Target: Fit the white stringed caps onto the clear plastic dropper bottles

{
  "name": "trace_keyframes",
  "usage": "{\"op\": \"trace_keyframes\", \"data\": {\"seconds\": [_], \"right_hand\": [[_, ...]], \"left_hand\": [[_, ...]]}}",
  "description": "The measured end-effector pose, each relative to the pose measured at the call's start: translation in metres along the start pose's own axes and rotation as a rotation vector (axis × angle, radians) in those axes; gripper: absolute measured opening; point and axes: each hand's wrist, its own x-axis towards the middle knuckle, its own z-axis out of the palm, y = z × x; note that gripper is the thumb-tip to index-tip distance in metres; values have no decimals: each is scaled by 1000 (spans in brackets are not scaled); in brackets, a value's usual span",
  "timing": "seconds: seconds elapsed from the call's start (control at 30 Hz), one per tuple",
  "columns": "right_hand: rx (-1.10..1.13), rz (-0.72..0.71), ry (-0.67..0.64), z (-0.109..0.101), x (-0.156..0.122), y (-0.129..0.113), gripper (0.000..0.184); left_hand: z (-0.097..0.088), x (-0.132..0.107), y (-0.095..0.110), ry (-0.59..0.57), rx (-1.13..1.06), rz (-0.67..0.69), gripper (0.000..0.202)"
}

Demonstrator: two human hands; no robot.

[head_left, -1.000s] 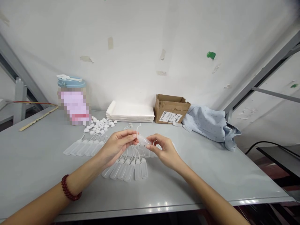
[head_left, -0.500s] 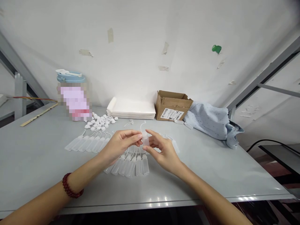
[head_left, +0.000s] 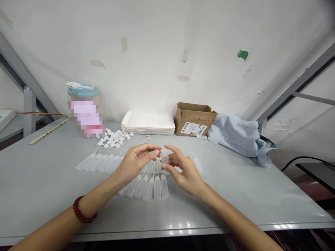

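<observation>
A small translucent plastic squeeze bottle (head_left: 164,157) stands upright above the table, between the thumb and fingers of my right hand (head_left: 183,170). Just left of it is my left hand (head_left: 140,157), its fingers curved and loosely apart near the bottle's top, and nothing shows in them. Under and in front of my hands, several similar bottles (head_left: 148,188) with white tops and thin bent tubes lie in a row. Another row of bottles (head_left: 98,162) lies to the left, partly behind my left forearm. More bottles (head_left: 198,164) show beyond my right hand.
A heap of small white caps (head_left: 113,137) lies at the back left, near a blurred pink item (head_left: 87,116) and a blue lid (head_left: 82,91). A white stack (head_left: 149,123), a cardboard box (head_left: 195,118) and a light blue cloth (head_left: 235,136) line the wall. The grey table (head_left: 235,195) has a front edge.
My left fingers have come slightly away from the bottle's top. The thin tube that stuck up above the bottle no longer shows there. The view has shifted a little.
</observation>
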Motion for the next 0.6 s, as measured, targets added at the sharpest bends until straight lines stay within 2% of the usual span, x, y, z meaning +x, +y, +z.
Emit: {"op": "trace_keyframes", "data": {"seconds": [0.17,0.23,0.3,0.4,0.5,0.6], "right_hand": [[-46,93,92,-13,6,5,30],[-67,92,120,-20,9,10,29],[-98,88,143,-26,11,15,28],[-165,96,159,-31,13,20,25],[-267,60,166,-33,13,20,22],[-341,2,181,-34,14,17,22]], "left_hand": [[-24,17,3,155,149,-1,21],[-33,29,2,139,284,-7,19],[-38,44,-2,43,479,21,17],[-36,68,-13,-132,812,91,21],[-27,86,-18,-268,891,115,20],[-18,91,-16,-423,928,103,16]]}}
